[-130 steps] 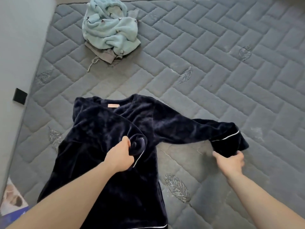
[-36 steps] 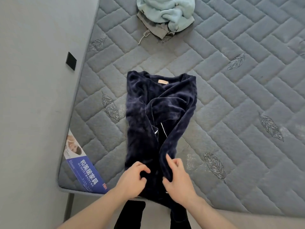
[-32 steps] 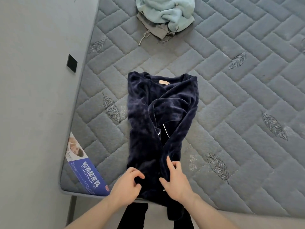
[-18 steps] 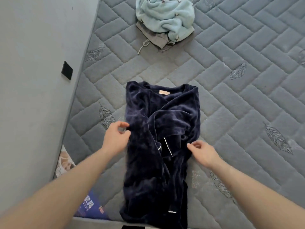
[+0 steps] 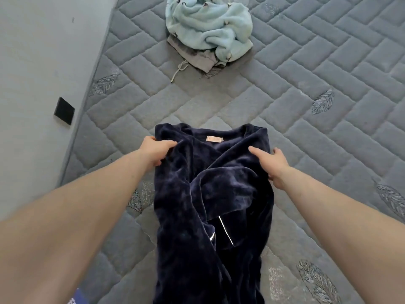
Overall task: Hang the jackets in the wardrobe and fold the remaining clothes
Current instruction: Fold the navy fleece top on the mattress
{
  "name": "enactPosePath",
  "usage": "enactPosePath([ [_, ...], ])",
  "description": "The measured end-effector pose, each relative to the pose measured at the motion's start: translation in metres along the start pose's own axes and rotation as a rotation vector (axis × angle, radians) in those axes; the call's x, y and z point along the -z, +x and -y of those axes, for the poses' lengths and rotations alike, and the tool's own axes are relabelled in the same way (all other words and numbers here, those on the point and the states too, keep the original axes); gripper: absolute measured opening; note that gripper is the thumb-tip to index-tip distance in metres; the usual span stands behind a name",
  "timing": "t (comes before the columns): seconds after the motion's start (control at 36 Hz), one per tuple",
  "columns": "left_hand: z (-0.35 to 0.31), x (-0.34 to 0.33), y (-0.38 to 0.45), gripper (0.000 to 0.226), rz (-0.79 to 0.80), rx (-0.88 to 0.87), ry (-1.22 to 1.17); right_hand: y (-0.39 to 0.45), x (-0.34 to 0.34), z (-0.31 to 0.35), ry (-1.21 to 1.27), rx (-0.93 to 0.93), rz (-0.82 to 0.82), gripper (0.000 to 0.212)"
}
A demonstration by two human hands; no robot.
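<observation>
A dark navy velvet top [image 5: 210, 205] lies lengthwise on the grey quilted mattress [image 5: 328, 150], its sleeves folded inward and white piping showing near the middle. A small pink label sits at its collar. My left hand [image 5: 156, 150] grips the top's left shoulder, fingers curled into the fabric. At the right shoulder, my right hand [image 5: 271, 165] holds the cloth's edge with thumb on top and fingers along the side.
A crumpled light blue fleece garment [image 5: 208, 27] lies on a grey piece with a drawstring [image 5: 192, 58] at the far end of the mattress. A grey wall [image 5: 43, 73] with a black square plate [image 5: 64, 110] runs along the left.
Both hands have moved from the top's lower end, up along its sides, to the shoulders near the collar. Earlier the sleeves were spread; they now lie folded inward.
</observation>
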State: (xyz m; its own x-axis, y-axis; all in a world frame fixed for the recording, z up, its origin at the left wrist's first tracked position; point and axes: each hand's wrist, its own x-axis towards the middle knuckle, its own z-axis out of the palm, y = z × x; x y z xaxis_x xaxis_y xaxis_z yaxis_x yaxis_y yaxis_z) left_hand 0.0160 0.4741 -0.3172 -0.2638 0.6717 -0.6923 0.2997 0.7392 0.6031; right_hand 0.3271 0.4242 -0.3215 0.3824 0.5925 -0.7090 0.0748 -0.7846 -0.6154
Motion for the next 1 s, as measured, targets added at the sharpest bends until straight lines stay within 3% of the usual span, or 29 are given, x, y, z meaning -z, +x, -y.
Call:
enactPosePath([
  [0.06, -0.005, -0.004, 0.004, 0.021, -0.002, 0.028, -0.033, 0.0, -0.003, 0.006, 0.034, 0.001, 0.031, 0.096],
  [0.14, -0.014, -0.008, 0.004, 0.022, 0.044, 0.026, -0.117, -0.002, -0.006, 0.018, 0.052, 0.001, 0.115, 0.039],
  [0.19, -0.023, -0.008, -0.004, 0.023, 0.06, -0.044, -0.146, -0.005, -0.004, 0.025, 0.046, 0.091, 0.09, 0.016],
  [0.28, -0.031, 0.004, -0.028, 0.02, 0.018, -0.26, -0.119, -0.022, 0.009, 0.031, 0.005, 0.382, 0.033, 0.019],
  [0.36, -0.02, 0.027, -0.069, 0.014, 0.001, -0.563, 0.114, -0.055, 0.031, 0.021, -0.166, 0.66, 0.052, 0.022],
  [0.44, 0.012, 0.046, -0.115, 0.031, 0.177, -0.708, 0.182, -0.086, 0.055, -0.003, -0.461, 0.914, 0.098, 0.042],
  [0.5, 0.04, 0.056, -0.141, 0.039, 0.223, -0.843, 0.413, -0.101, 0.069, -0.023, -0.652, 0.999, 0.141, 0.041],
  [0.58, 0.09, 0.065, -0.161, 0.048, 0.272, -0.909, 0.625, -0.112, 0.08, -0.06, -0.822, 0.962, 0.228, 0.044],
  [0.75, 0.167, 0.049, -0.16, 0.042, 0.304, -0.749, 0.859, -0.117, 0.063, -0.13, -1.141, 0.703, 0.355, 0.056],
  [0.86, 0.159, 0.036, -0.162, 0.037, 0.316, -0.634, 0.92, -0.124, 0.041, -0.129, -1.029, 0.552, 0.247, 0.048],
  [0.94, 0.139, 0.039, -0.168, 0.04, 0.202, -0.548, 1.04, -0.132, 0.03, -0.111, -0.804, 0.534, 0.029, 0.036],
  [1.0, 0.122, 0.038, -0.179, 0.036, 0.07, -0.585, 1.031, -0.141, 0.022, -0.102, -0.675, 0.577, -0.011, 0.029],
])
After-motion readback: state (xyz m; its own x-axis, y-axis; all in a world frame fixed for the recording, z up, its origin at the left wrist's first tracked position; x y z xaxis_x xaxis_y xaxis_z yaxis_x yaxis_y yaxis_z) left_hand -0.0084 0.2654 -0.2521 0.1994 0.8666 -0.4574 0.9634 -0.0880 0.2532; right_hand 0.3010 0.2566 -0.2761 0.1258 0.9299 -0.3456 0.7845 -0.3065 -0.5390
